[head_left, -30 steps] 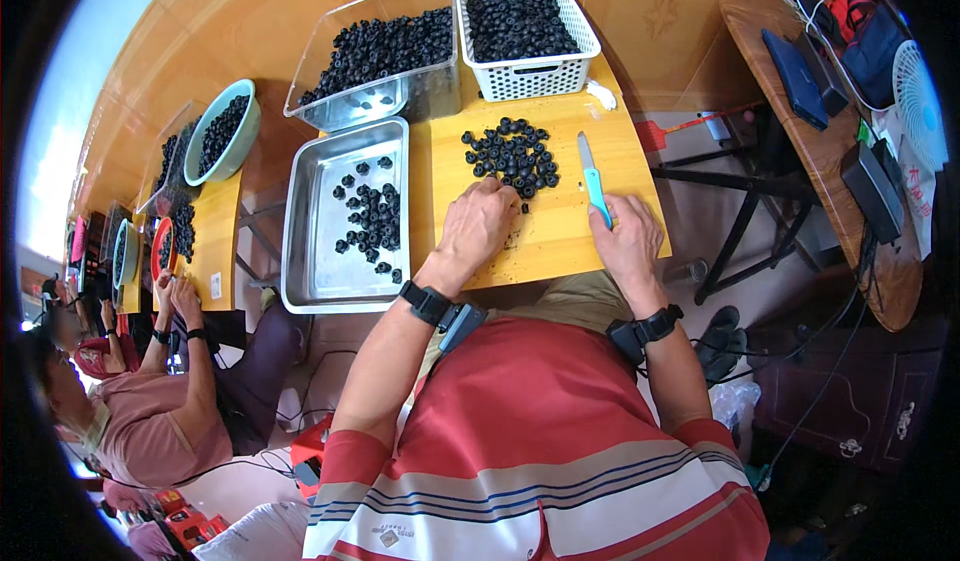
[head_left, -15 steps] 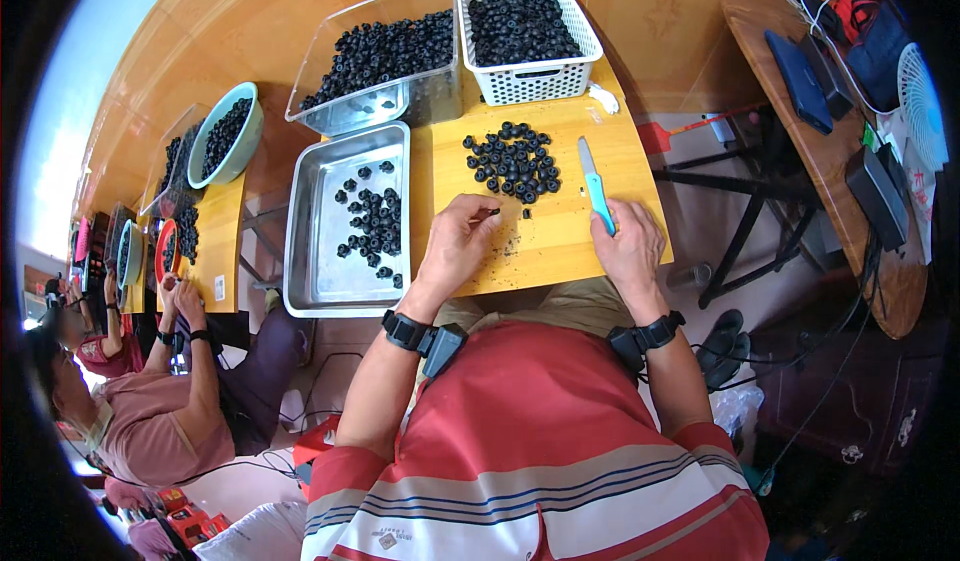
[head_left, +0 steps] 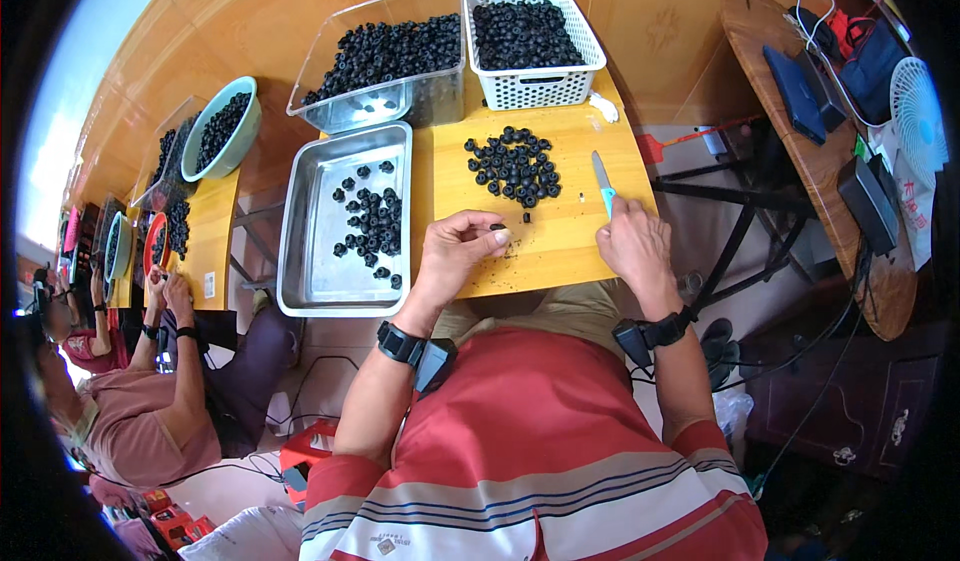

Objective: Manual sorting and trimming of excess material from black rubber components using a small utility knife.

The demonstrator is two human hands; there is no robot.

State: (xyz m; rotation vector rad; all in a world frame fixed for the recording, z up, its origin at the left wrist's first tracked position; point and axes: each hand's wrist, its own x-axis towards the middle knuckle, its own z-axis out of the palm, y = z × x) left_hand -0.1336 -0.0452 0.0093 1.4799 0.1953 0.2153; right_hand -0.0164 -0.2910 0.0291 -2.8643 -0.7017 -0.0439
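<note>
Left hand [head_left: 452, 253]: I see thumb and finger pinching one small black piece [head_left: 497, 227], above the yellow table [head_left: 440, 176].
Right hand [head_left: 638, 244]: its fingers are curled around the knife [head_left: 601, 173], blade pointing away.
Pile [head_left: 512, 168]: similar pieces, lying beyond left hand.

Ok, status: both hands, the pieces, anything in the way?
Left hand pinching black piece. Right hand gripping knife. Pile ahead on table, nothing blocking it.

A head-worn fisheye looks down past the chest [head_left: 530, 391] onto the nearby table [head_left: 445, 176].
</note>
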